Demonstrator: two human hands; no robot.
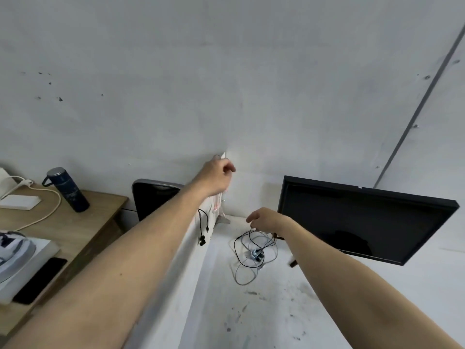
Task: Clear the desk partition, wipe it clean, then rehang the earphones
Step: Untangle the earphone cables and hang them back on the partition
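Reaching to the top of the white desk partition (198,238), the left hand (218,173) pinches pale earphones (218,202) with curled fingers. The right hand (264,217) pinches tangled cables (251,255) lying on the white table (251,311).

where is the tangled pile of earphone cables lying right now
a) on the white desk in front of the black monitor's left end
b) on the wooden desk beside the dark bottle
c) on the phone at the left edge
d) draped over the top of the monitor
a: the tangled cables lie on the white desk, just below the right hand and left of the black monitor.
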